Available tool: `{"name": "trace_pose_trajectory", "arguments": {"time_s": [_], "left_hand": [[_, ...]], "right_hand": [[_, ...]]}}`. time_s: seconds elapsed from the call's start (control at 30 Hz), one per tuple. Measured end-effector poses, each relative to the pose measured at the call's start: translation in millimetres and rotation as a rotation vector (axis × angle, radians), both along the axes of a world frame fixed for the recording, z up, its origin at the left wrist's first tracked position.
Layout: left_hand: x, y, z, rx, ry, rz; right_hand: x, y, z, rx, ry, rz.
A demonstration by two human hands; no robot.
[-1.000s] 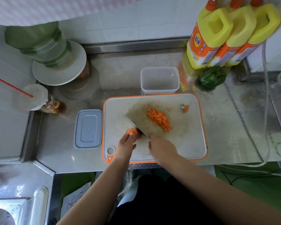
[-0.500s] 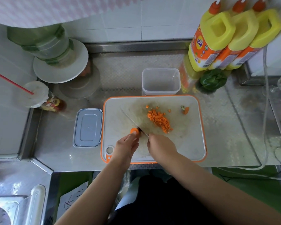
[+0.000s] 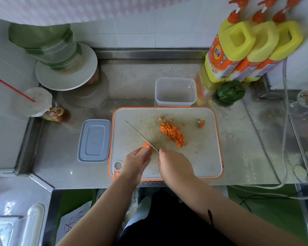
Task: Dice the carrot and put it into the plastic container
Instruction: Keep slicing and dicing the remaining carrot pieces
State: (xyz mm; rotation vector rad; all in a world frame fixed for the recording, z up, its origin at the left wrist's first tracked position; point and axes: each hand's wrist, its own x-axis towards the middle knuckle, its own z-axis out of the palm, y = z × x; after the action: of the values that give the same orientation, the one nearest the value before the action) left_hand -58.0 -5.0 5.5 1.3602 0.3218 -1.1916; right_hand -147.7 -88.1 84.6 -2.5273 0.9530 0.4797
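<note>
A single wide-angle view, worn on the person's head, looks forward and steeply down onto the desk (image 3: 247,148) from close above. It faces the tiled wall (image 3: 167,23) at the top edge, with the cutting board (image 3: 199,157) near the middle. Both forearms reach in from the bottom edge. The lens bends straight lines toward the borders. There is no second view to share with.

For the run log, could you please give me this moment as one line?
step: dicing | left hand: holds carrot piece | right hand: grips knife | diced carrot: on board | plastic container: empty
</note>
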Motion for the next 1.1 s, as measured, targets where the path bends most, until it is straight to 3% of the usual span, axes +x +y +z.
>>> {"name": "trace_pose_trajectory", "arguments": {"time_s": [0.77,1.1], "left_hand": [[-2,2,-13,0.01,-0.067,-0.049],[-3,4,-10,-0.009,-0.08,-0.044]], "right_hand": [[14,4,33,0.147,0.114,-0.069],[19,-1,5,0.119,0.196,-0.054]]}}
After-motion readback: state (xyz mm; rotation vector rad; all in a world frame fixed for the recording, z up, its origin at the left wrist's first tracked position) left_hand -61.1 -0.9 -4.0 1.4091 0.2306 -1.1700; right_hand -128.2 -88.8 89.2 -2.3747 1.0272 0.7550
